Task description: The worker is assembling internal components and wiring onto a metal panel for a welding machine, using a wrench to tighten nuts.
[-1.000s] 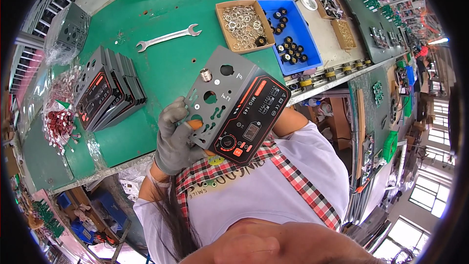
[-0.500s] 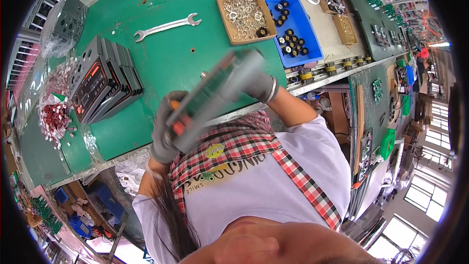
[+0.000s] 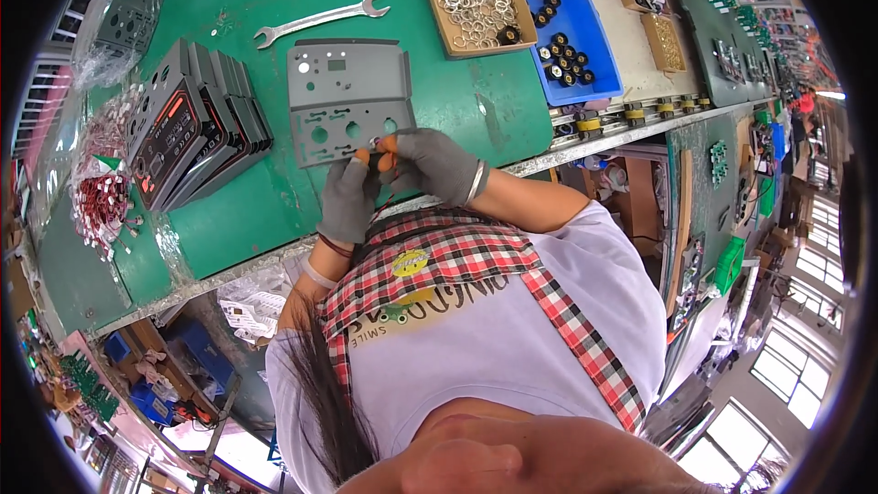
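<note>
A grey metal panel (image 3: 347, 96) with several holes lies flat, back side up, on the green bench (image 3: 247, 210). My left hand (image 3: 348, 199) and my right hand (image 3: 430, 165), both in grey gloves with orange fingertips, meet at the panel's near edge. Their fingertips pinch a small shiny part (image 3: 373, 142) at one of the holes. Which hand holds the part I cannot tell.
A stack of similar panels (image 3: 187, 133) leans at the left, beside bags of red-wired parts (image 3: 101, 197). A wrench (image 3: 320, 20) lies behind the panel. A box of metal rings (image 3: 476, 5) and a blue tray of black knobs (image 3: 562, 32) stand at the right.
The panel, held up and turned over in both hands before, now lies flat on the bench. Both hands have come down to its near edge.
</note>
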A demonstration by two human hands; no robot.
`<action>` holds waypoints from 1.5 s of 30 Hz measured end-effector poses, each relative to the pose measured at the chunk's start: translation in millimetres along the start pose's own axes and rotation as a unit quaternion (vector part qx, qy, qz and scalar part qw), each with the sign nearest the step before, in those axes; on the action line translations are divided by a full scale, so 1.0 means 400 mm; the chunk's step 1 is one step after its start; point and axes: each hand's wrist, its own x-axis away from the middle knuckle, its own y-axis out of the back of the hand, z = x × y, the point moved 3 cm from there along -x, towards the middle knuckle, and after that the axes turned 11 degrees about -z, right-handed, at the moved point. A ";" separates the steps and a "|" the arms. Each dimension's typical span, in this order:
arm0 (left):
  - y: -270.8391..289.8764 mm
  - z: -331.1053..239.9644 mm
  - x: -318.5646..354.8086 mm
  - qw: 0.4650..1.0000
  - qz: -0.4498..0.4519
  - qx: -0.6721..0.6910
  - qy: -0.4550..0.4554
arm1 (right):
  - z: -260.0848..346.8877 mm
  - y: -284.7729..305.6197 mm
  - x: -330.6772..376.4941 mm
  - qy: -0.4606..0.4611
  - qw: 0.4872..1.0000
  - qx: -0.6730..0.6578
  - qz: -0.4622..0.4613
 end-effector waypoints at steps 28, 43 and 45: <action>0.124 0.109 -0.076 0.971 0.213 0.106 0.037 | 0.411 0.179 -0.112 0.476 0.641 0.551 -0.242; 0.097 0.093 -0.067 0.986 0.162 0.039 -0.003 | 0.455 0.171 -0.220 0.452 0.384 0.739 -0.318; 0.103 0.091 -0.083 0.992 0.123 0.033 0.008 | 0.463 0.182 -0.199 0.467 0.433 0.695 -0.335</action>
